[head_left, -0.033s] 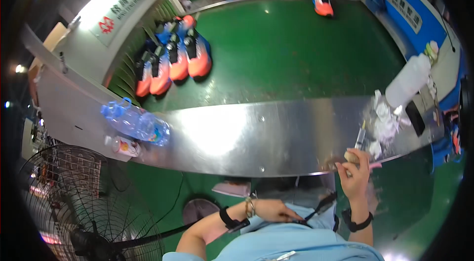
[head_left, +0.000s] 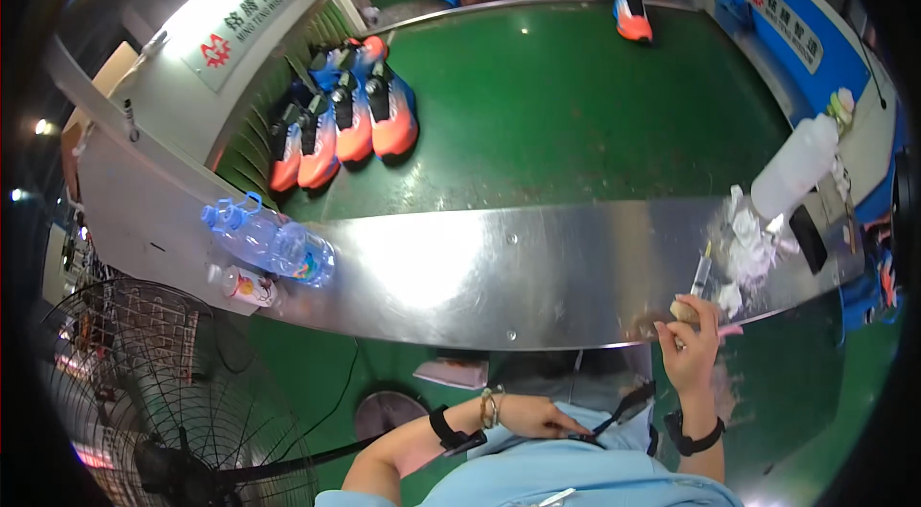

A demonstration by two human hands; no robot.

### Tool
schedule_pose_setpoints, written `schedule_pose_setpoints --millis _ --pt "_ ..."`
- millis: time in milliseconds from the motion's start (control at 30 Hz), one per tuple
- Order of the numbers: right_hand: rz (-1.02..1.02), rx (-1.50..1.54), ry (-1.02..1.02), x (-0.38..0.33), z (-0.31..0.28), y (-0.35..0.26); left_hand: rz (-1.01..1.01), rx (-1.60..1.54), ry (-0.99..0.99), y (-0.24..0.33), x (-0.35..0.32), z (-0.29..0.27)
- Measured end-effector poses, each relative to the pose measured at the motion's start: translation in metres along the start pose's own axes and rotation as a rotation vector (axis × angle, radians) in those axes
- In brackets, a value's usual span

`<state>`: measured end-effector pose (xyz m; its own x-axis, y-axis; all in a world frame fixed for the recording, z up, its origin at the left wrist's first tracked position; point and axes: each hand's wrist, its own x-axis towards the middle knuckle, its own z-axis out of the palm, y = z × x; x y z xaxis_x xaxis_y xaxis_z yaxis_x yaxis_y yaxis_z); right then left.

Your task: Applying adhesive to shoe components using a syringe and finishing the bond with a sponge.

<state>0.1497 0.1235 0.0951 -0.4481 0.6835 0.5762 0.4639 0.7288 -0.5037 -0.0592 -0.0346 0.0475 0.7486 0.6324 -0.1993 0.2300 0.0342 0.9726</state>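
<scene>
My left hand is low at my waist, against the light blue shirt. Its fingers close on the end of a black strap; the fingertips are partly hidden. My right hand is at the near right edge of the metal table. Its fingers curl round a small tan lump, whose kind I cannot make out. Just beyond those fingers a clear syringe lies with its yellowish tip pointing away. Crumpled white tissues are heaped to its right.
A white bottle and a black flat object are at right. Orange-and-blue shoes cluster far left on the green belt; another shoe is at the far end, near another person. Clear bottles stand left, above a fan.
The whole view has shifted slightly, and the picture is sharper. Both hands and the things round them keep their places.
</scene>
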Motion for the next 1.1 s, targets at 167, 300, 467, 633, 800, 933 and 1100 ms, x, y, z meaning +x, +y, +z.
schedule_pose_setpoints --millis 167,300,467,633,800,933,1100 --pt "-0.001 -0.005 0.051 0.012 -0.005 0.003 -0.042 0.056 0.012 0.003 0.007 -0.011" --pt "0.015 -0.032 0.063 0.015 -0.002 0.012 0.014 -0.059 -0.067 -0.005 0.016 -0.007" --pt "0.058 -0.036 0.065 0.018 -0.007 0.011 0.047 -0.051 -0.087 -0.001 0.024 -0.011" --pt "0.015 -0.076 0.133 0.020 -0.004 0.014 0.004 -0.025 -0.104 0.000 0.029 -0.011" --pt "0.030 -0.043 0.138 0.030 -0.002 0.014 0.040 0.180 -0.021 -0.006 0.037 -0.006" --pt "0.038 -0.031 0.177 0.036 0.011 0.018 -0.052 0.306 0.002 0.004 0.036 -0.007" --pt "0.121 -0.011 0.176 0.023 0.035 0.044 -0.041 0.311 0.121 0.010 0.026 -0.005"
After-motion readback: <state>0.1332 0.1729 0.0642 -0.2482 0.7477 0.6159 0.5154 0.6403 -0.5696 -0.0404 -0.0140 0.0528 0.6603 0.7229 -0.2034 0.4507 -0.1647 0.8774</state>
